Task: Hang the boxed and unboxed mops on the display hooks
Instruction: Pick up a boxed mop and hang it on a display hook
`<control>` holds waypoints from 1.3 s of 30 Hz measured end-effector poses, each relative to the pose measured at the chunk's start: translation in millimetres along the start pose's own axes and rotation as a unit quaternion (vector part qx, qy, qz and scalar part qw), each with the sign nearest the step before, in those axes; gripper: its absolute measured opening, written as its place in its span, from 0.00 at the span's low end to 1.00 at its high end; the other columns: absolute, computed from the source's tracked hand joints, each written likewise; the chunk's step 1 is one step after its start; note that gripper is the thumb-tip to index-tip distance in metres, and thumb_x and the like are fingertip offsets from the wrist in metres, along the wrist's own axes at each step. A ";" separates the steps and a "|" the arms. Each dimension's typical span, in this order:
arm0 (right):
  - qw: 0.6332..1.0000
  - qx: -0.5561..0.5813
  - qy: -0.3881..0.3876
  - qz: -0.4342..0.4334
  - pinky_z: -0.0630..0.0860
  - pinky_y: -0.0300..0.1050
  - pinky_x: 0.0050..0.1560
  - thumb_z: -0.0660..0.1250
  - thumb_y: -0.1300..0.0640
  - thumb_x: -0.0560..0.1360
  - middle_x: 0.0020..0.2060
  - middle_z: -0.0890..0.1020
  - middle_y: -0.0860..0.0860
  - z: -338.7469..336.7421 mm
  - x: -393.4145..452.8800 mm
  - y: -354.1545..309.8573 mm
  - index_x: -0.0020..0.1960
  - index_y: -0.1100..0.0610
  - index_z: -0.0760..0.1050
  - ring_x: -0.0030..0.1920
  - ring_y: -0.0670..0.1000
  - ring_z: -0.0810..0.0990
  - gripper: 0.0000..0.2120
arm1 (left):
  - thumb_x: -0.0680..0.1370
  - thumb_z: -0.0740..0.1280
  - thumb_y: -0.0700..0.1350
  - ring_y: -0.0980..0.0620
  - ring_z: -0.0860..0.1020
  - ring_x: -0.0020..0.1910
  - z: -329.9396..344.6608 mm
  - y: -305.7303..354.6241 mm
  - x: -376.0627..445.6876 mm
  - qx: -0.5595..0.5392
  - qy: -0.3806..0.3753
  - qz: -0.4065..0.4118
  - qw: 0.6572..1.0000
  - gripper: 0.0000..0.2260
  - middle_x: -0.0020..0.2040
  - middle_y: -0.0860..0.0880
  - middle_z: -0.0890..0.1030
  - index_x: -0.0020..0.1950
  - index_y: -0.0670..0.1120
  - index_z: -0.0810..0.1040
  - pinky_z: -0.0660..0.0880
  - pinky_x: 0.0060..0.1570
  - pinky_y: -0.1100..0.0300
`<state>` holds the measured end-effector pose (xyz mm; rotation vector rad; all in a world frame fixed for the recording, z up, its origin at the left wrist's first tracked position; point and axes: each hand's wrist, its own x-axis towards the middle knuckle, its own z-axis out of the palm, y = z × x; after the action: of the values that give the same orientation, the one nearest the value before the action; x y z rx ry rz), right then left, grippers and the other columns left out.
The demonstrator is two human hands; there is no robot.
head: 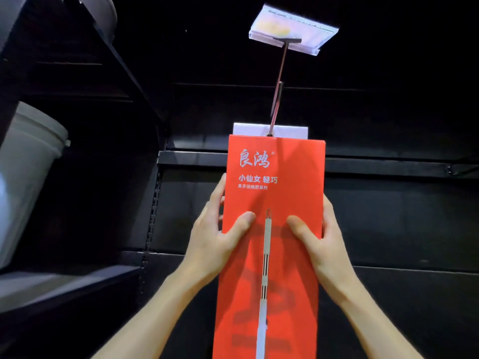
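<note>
A tall red mop box (274, 177) with white lettering and a printed mop handle stands upright in the middle of the view. My left hand (217, 234) grips its left edge, thumb on the front. My right hand (318, 239) grips its right edge the same way. A white hang tab (290, 130) sticks up behind the box top. The metal display hook (278, 89) runs from that tab up toward me, and its end carries a white price label (293, 29). The hook's tip meets the tab at the box top.
A dark back panel with horizontal rails (388, 161) fills the background. A slotted upright (153, 216) stands left of the box. White plastic buckets (28, 161) sit on dark shelves (64, 286) at the left.
</note>
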<state>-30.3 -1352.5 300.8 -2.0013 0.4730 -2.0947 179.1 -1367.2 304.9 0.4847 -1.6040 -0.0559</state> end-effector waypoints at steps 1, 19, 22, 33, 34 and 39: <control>1.000 0.001 0.003 0.006 0.79 0.38 0.58 0.76 0.47 0.72 0.62 0.81 0.35 -0.2 -8.7 5.0 0.76 0.44 0.66 0.63 0.40 0.81 0.36 | 0.72 0.68 0.69 0.62 0.77 0.67 1.8 -3.9 -8.4 -0.004 0.001 -0.007 1.000 0.38 0.71 0.60 0.77 0.80 0.68 0.58 0.75 0.68 0.53; 0.998 -0.013 0.005 0.063 0.81 0.43 0.60 0.72 0.42 0.72 0.65 0.79 0.36 -5.9 -85.2 40.3 0.78 0.44 0.63 0.64 0.42 0.81 0.37 | 0.72 0.71 0.65 0.64 0.79 0.64 27.1 -31.9 -87.8 -0.043 0.024 -0.068 0.996 0.38 0.65 0.67 0.80 0.81 0.63 0.62 0.73 0.59 0.72; 0.997 -0.012 0.007 0.071 0.79 0.47 0.62 0.72 0.40 0.71 0.65 0.79 0.36 -5.4 -81.5 43.0 0.78 0.42 0.64 0.64 0.42 0.81 0.38 | 0.72 0.71 0.65 0.66 0.79 0.63 29.0 -34.5 -84.7 -0.044 0.030 -0.067 0.996 0.38 0.63 0.67 0.80 0.81 0.63 0.63 0.73 0.60 0.71; 0.993 0.017 0.017 0.119 0.79 0.56 0.65 0.75 0.39 0.69 0.64 0.81 0.39 0.8 -71.9 72.0 0.76 0.38 0.66 0.63 0.45 0.82 0.37 | 0.70 0.69 0.70 0.64 0.78 0.64 32.6 -62.1 -74.4 -0.011 0.025 -0.102 0.994 0.38 0.66 0.62 0.80 0.79 0.71 0.61 0.76 0.66 0.58; 0.992 0.022 0.015 0.123 0.79 0.56 0.65 0.75 0.38 0.69 0.64 0.81 0.40 1.7 -71.1 75.0 0.76 0.38 0.66 0.63 0.45 0.82 0.38 | 0.70 0.69 0.71 0.63 0.78 0.64 33.3 -64.6 -73.5 -0.008 0.025 -0.105 0.994 0.38 0.66 0.61 0.80 0.78 0.71 0.61 0.76 0.66 0.57; 0.990 0.030 0.012 0.138 0.79 0.58 0.65 0.75 0.36 0.69 0.66 0.80 0.41 4.1 -64.6 93.7 0.76 0.37 0.65 0.64 0.46 0.82 0.38 | 0.70 0.69 0.72 0.59 0.79 0.65 36.2 -79.5 -69.0 0.002 0.023 -0.110 0.994 0.39 0.67 0.60 0.80 0.78 0.72 0.59 0.77 0.67 0.49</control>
<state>-29.1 -1416.3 206.5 -1.7644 0.6431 -1.9411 166.9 -1425.0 210.5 0.6597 -1.4999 -0.2055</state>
